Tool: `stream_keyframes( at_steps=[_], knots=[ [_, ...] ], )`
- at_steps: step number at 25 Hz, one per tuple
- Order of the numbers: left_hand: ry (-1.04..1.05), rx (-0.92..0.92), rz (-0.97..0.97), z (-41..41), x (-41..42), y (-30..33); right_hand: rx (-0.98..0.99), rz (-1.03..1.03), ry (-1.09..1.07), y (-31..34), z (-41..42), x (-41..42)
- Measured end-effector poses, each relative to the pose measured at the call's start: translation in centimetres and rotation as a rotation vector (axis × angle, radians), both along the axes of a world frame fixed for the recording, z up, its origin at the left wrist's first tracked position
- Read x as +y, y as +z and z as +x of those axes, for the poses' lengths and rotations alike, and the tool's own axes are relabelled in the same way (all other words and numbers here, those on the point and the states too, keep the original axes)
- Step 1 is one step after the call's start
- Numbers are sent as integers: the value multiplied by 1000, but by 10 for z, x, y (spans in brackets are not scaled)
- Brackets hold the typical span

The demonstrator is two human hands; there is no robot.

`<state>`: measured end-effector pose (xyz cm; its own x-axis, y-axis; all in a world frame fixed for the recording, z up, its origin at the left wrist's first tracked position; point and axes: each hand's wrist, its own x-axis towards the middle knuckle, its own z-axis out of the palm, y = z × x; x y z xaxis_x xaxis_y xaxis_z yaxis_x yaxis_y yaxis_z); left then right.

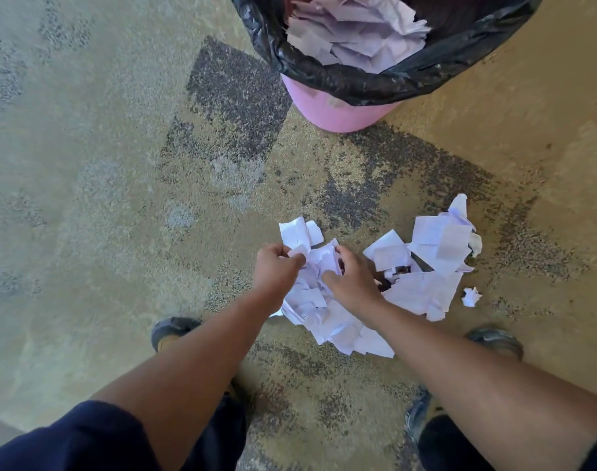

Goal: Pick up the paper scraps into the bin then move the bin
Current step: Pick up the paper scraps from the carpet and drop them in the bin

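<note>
A heap of white paper scraps (423,253) lies on the carpet in front of me. My left hand (276,270) grips scraps at the heap's left side, fingers curled around them. My right hand (353,278) presses into the middle of the heap, fingers closed on more scraps. Ahead stands a pink bin (334,112) lined with a black bag (358,83), with many white paper pieces (355,32) inside it. A small crumpled ball of paper (471,296) sits apart at the heap's right.
The floor is a tan carpet (103,164) with dark mottled patches. My two shoes (171,331) (494,339) stand on either side of the heap. Open carpet stretches to the left of the bin.
</note>
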<state>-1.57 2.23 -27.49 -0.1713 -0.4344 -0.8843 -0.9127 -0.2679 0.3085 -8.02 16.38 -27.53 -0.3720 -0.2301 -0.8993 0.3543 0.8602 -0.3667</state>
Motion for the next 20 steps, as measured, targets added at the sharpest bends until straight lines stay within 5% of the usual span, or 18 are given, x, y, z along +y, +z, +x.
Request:
stream_keyframes(
  at_steps=[11,20],
  knots=[
    [-40,184,89,20,14,7,236,-110,-34,1,19,-20],
    [-67,450,17,19,22,81,251,-280,-386,74,15,-10]
  ],
)
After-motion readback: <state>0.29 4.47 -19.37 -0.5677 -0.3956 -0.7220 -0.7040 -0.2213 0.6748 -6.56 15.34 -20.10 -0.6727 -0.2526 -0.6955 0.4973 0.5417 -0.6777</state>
